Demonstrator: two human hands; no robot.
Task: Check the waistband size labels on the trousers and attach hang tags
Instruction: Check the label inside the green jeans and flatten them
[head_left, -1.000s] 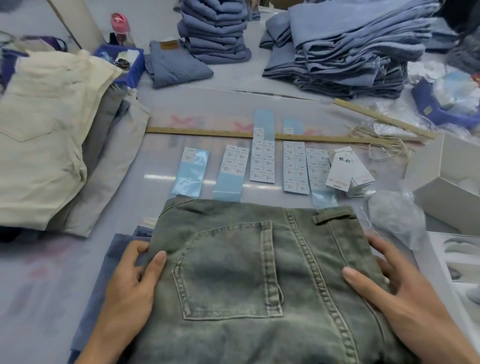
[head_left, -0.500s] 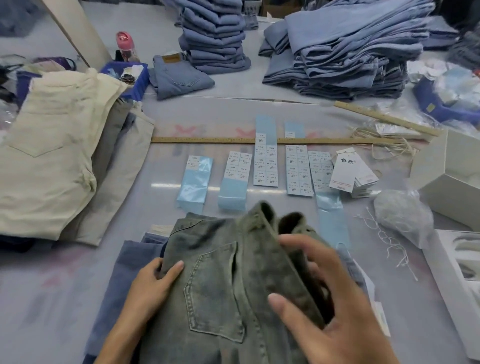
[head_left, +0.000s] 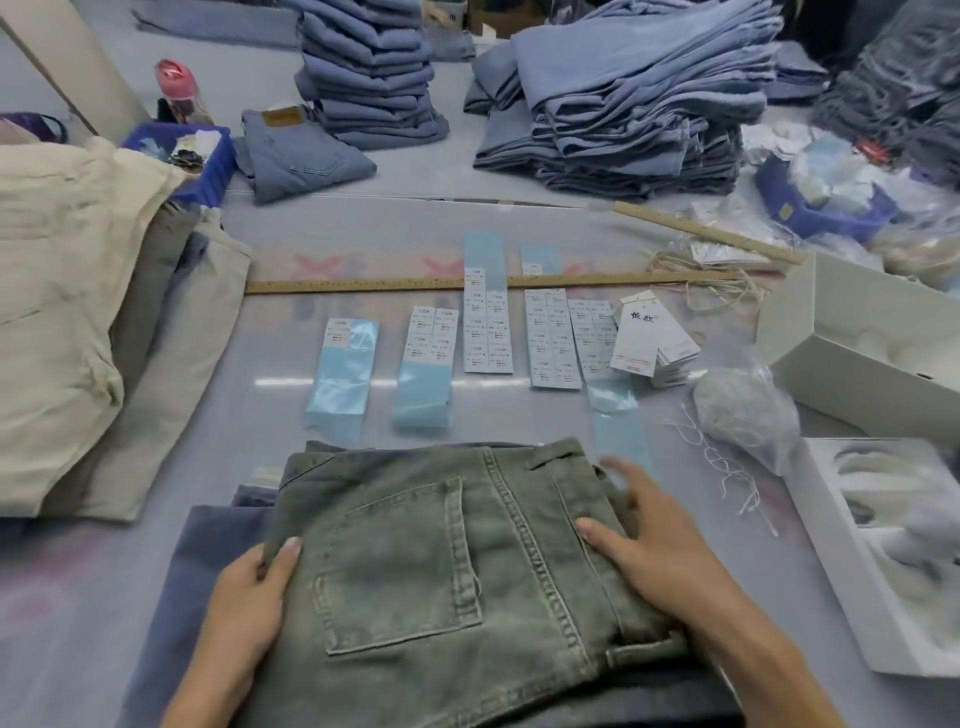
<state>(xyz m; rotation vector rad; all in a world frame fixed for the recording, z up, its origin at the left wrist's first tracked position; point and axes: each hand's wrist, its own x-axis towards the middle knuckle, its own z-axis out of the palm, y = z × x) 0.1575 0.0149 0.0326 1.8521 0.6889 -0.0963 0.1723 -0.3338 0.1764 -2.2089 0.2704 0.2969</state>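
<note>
Grey-green washed trousers lie folded in front of me, back pocket up, on top of darker blue trousers. My left hand grips their left edge, thumb on top and fingers tucked under. My right hand rests flat on their right side near the waistband, fingers spread and blurred. Beyond the waistband lie several sheets of size stickers on pale blue backing. A stack of white hang tags sits to their right, with loose white strings nearby.
A wooden ruler lies across the table behind the stickers. Cream and grey trousers are heaped at left. Stacks of blue jeans stand at the back. White boxes, a clear bag and a blue bin flank the work area.
Half a second ago my right hand held the waistband lifted and folded over. Now the trousers lie flat again and that hand rests on their right side.
</note>
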